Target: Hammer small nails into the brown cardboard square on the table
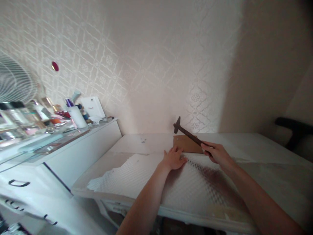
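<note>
A dark hammer (189,134) is in my right hand (217,155), its head raised above a brown board (187,143). The fingers are wrapped round the handle. The board lies on the white table (156,138), close to the wall. My left hand (174,159) rests at the board's near left edge, fingers spread and fingertips on or beside it. A tiny light spot, too small to name, shows near the board's far left corner. Under my left hand and wrist is a sheet of bubble wrap (137,174). Several small nail-like bits (143,140) lie left of the board.
To the left stands a white dresser (93,143) crowded with bottles and jars, including a white bottle (77,117). Behind them is a fan (14,80). A patterned wall (156,65) rises behind the table. A black armrest-like shape (294,127) is at the right.
</note>
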The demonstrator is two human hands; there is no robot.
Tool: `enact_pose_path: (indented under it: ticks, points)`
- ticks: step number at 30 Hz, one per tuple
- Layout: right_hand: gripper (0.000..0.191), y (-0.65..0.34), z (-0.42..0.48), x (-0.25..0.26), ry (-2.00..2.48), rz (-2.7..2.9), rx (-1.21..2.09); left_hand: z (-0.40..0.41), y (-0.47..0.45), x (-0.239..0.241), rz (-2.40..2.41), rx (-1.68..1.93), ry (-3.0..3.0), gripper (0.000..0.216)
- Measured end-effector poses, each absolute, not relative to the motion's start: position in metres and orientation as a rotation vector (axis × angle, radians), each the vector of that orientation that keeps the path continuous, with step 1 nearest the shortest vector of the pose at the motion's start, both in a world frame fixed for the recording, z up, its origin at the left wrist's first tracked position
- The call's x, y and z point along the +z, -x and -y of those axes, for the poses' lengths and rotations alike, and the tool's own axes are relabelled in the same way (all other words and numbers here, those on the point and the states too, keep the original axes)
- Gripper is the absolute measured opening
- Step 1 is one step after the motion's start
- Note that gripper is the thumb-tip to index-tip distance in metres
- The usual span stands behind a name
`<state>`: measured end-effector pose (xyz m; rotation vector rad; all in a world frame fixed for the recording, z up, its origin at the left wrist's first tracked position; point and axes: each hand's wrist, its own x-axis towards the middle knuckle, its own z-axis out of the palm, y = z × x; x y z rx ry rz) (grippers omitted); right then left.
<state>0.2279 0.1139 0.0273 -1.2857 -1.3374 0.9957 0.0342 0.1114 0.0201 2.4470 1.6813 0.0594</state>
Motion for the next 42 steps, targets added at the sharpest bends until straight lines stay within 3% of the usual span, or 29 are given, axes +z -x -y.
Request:
enact_pose_path:
  ticks: [42]
  points:
    - [0.050,-0.234,-0.120,0.020,1.302,1.459,0.920,-0.109,-0.035,0.022,-1.689,0.051,-2.448,0.065]
